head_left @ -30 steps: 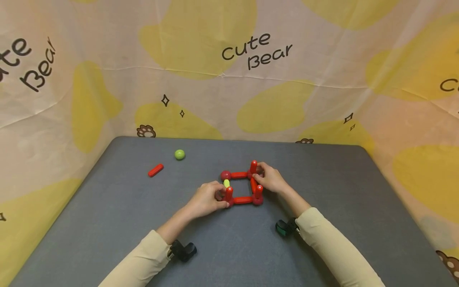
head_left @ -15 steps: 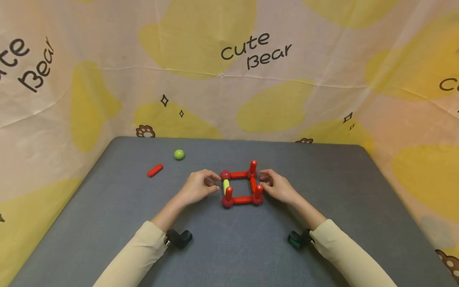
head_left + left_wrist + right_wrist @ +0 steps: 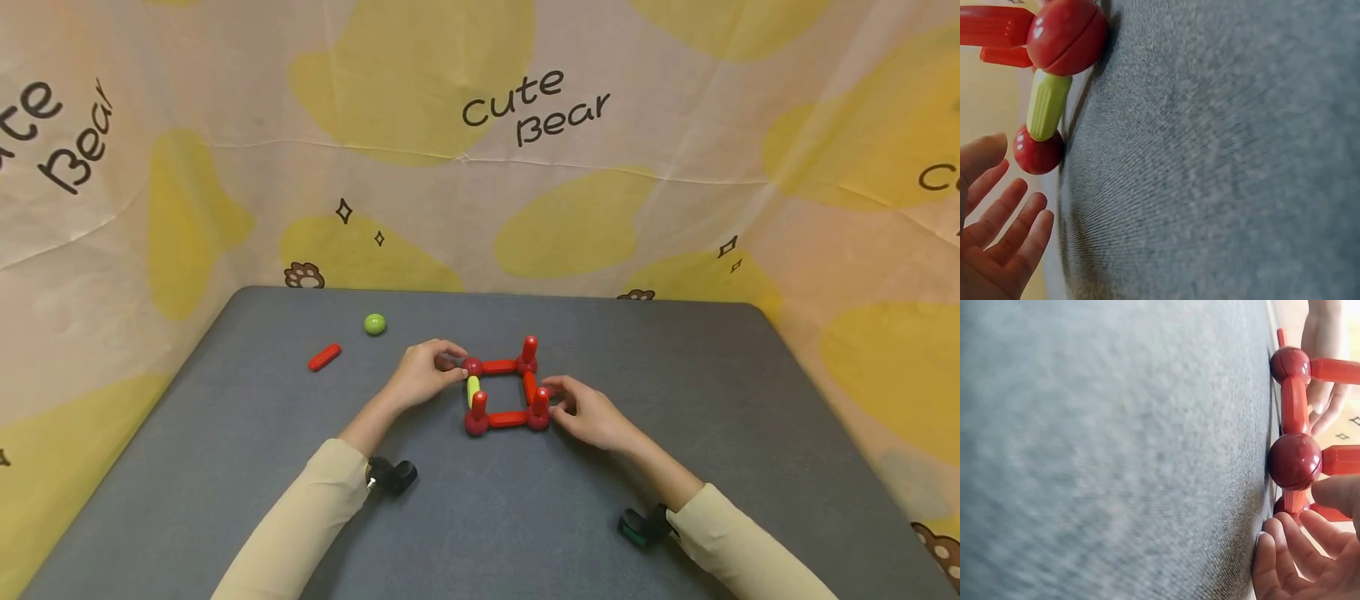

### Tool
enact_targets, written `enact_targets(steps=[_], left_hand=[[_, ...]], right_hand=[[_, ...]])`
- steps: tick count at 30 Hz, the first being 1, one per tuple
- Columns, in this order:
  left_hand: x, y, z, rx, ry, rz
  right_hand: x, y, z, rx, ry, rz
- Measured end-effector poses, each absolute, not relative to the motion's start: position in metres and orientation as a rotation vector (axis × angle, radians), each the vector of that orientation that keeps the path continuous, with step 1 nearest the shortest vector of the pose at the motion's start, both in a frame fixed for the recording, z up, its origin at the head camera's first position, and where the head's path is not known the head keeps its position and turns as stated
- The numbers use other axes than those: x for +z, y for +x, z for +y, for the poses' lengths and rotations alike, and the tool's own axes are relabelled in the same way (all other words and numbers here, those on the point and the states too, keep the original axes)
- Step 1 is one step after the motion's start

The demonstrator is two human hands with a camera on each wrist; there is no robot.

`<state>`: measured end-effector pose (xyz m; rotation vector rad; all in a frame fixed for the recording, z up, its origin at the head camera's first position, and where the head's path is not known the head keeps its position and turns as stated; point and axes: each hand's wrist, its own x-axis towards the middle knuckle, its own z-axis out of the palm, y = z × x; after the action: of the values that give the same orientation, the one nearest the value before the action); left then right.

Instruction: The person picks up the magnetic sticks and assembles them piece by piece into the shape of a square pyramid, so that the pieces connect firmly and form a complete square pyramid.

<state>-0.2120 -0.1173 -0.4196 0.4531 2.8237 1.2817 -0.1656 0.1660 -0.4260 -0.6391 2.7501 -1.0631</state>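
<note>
A square frame lies on the table, with dark red balls at its corners, red rods (image 3: pixel 508 419) on three sides and a yellow-green rod (image 3: pixel 473 390) on the left side. Red rods stand upright on three corners; the far-left ball (image 3: pixel 472 367) has none. My left hand (image 3: pixel 423 373) is at that ball, thumb and fingers apart; in the left wrist view the ball (image 3: pixel 1038 150) shows just beyond the thumb. My right hand (image 3: pixel 592 414) is beside the near-right ball (image 3: pixel 537 418), fingers relaxed; in the right wrist view its thumb is close to the ball (image 3: pixel 1295 462), contact unclear.
A loose red rod (image 3: pixel 325 357) and a green ball (image 3: pixel 375 324) lie on the grey table (image 3: pixel 480 533) at the far left. A patterned cloth (image 3: pixel 420 108) hangs behind and at both sides.
My left hand has left the near-left corner and moved away from me to the far-left ball. My right hand has let go near the far-right corner and come nearer, to the near-right corner.
</note>
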Motion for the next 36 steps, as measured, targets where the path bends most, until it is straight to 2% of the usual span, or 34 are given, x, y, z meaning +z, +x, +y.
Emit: enact_targets(steps=[18,26,36], left_hand=[[-0.429,-0.225,-0.111,1.269,0.507,2.767],[-0.427,-0.218,-0.113,1.254,0.497,2.774],[-0.423,-0.207,-0.117,1.261,0.540,2.763]], right_hand=[[-0.429,-0.158,0.143,-0.909,-0.592,2.884],[-0.428,-0.162,0.145,-0.928,-0.675,2.880],[-0.430,-0.172,0.151,-1.003,-0.654,2.901]])
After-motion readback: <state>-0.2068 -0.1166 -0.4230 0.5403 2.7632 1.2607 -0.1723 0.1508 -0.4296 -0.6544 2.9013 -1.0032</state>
